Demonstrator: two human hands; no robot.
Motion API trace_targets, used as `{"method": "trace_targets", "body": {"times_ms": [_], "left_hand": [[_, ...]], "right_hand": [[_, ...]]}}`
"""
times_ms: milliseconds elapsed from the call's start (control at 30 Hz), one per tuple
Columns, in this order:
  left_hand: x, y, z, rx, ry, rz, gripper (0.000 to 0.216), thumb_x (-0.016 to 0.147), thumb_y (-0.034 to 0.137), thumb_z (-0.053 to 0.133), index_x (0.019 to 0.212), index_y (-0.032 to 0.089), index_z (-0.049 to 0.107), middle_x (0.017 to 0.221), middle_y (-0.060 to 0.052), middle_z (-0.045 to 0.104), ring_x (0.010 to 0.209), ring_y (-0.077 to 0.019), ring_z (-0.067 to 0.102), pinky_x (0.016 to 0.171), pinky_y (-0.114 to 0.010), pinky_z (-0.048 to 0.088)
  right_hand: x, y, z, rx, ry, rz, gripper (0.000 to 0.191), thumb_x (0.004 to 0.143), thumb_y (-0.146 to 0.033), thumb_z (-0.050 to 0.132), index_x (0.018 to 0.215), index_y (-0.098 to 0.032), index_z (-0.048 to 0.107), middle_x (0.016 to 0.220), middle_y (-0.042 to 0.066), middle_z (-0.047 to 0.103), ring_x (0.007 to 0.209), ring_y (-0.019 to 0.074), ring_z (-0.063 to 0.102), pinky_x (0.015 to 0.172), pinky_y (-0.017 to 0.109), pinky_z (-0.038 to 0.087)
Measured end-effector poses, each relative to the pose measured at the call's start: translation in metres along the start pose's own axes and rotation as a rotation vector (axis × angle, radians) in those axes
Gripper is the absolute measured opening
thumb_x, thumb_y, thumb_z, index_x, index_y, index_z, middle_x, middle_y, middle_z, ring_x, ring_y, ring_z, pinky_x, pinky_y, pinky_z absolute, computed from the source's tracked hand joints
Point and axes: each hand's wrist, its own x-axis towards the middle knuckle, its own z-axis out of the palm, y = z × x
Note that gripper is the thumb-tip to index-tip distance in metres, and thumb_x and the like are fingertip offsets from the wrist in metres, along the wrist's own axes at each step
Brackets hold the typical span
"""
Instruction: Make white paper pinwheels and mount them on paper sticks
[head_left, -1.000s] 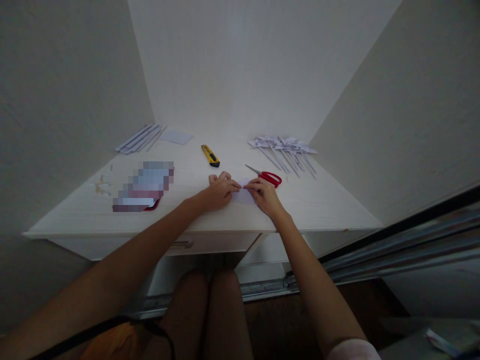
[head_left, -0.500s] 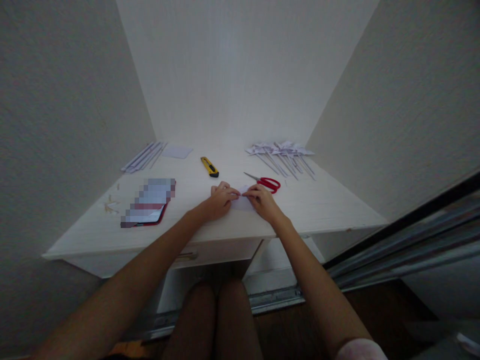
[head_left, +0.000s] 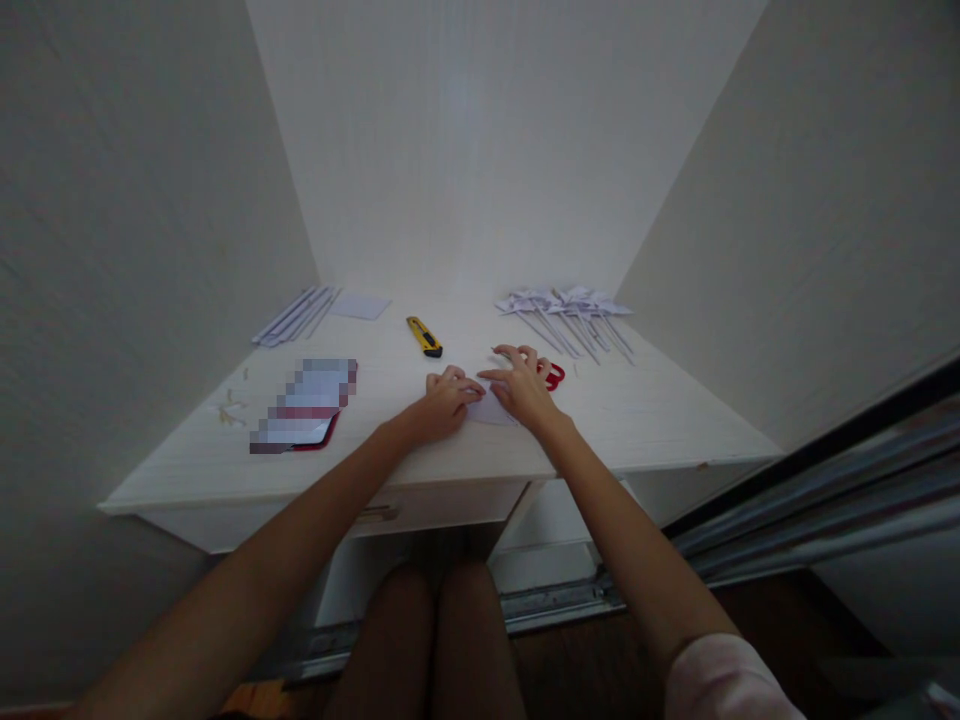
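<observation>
Paper [head_left: 489, 408]: was white with a faint lilac cast.
Scissors [head_left: 556, 376]: were red-handled.
Cutter [head_left: 424, 337]: was yellow, with black at one end.
Phone [head_left: 328, 436]: had a red edge.
Pinwheels [head_left: 566, 301]: were pale lilac-white.
Tabletop [head_left: 397, 462]: was white, faintly streaked.
Sleeve [head_left: 724, 682]: looked pale pink.
Floor [head_left: 574, 665]: was dark brown.

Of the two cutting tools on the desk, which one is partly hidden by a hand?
The red-handled scissors, partly behind the right hand; the yellow cutter, farther left, is fully visible.

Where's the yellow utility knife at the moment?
In the head view, the yellow utility knife lies left of centre on the white desk, just beyond the left hand.
</observation>
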Motion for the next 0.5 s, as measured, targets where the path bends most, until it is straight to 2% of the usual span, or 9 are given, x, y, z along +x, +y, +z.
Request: {"method": "trace_targets", "body": {"times_ms": [200,367,500], "left_hand": [[-0.001,0.002,-0.002,0.027,0.023,0.016,0.045,0.069,0.002,0.039,0.101,0.02,0.064,0.117,-0.007,0.057,0.106,-0.0262,0.038,0.077,-0.043,0.028],[-0.002,0.005,-0.003,0.032,0.018,0.001,0.043,0.068,0.002,0.039,0.098,0.021,0.063,0.117,-0.006,0.056,0.108,-0.0266,0.037,0.077,-0.043,0.027],[-0.003,0.006,-0.004,0.051,0.016,0.012,0.044,0.068,0.002,0.04,0.1,0.021,0.063,0.119,-0.007,0.054,0.108,-0.0267,0.037,0.077,-0.042,0.027]], "right_hand": [[0.005,0.006,0.005,0.073,-0.027,-0.125,0.028,0.084,-0.016,0.048,0.097,-0.032,0.067,0.123,0.002,0.058,0.124,0.0284,0.033,0.09,0.057,0.019],[0.002,0.011,0.009,0.166,-0.043,-0.183,0.031,0.085,-0.012,0.044,0.102,-0.028,0.065,0.115,0.004,0.064,0.119,0.0244,0.045,0.092,0.053,0.018],[0.003,0.012,0.011,0.159,-0.079,-0.195,0.033,0.087,-0.012,0.041,0.105,-0.027,0.063,0.116,0.006,0.064,0.121,0.0242,0.045,0.093,0.053,0.019]]}}
